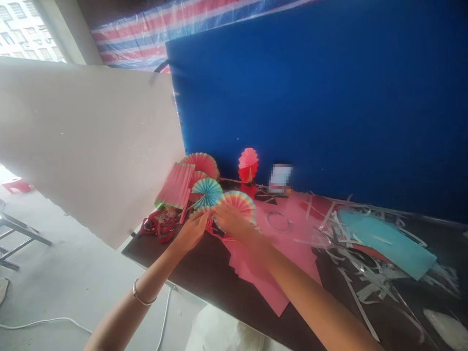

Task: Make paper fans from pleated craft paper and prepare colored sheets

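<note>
Both my hands reach to the far left end of a dark table (215,282). My left hand (192,229) is closed in a pinch on the lower edge of a blue-green pleated paper fan (206,192). My right hand (228,220) lies with its fingers on a round pink and rainbow-edged paper fan (239,202). Behind them stand a larger pink round fan (202,163) and a folded pink pleated sheet (176,185). A red and pink paper fan ornament (248,166) stands upright further back.
Pink paper sheets (270,253) lie under my right forearm. A clear ring of tape (278,221), a light blue sheet (387,241) and several white paper strips (365,278) lie to the right. A blue board (329,97) backs the table; a white board (84,146) stands left.
</note>
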### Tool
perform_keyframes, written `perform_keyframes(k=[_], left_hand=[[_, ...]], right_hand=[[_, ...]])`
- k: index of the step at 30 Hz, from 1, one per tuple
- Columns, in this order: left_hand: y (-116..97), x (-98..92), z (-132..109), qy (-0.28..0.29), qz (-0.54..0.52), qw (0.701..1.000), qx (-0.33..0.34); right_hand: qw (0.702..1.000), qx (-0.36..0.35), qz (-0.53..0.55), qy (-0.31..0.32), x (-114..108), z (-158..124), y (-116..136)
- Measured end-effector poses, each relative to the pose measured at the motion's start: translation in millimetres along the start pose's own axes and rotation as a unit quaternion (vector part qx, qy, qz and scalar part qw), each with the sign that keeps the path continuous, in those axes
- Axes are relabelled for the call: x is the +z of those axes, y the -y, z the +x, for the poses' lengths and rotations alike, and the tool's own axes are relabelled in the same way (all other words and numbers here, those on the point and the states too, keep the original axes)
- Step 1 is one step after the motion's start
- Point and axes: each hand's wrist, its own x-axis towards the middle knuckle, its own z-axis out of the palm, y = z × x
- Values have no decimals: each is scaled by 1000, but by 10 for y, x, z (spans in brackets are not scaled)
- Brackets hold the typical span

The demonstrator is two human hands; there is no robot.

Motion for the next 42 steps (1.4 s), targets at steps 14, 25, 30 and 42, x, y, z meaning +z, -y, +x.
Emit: perform_keyframes(k=[14,25,30,42], left_hand=[[29,-86,-31,17,99,994,-48],[-7,-55,-17,16,83,996,-39],[19,-71,-52,24,54,997,-47],[451,-53,-412,-156,44,954,-253]], right_hand=[[988,101,109,-30,-158,-117,-45],[991,86,102,-17,-68,-105,-1],[991,104,76,35,-133,-92,92],[921,277,263,-79,-611,-764,327]])
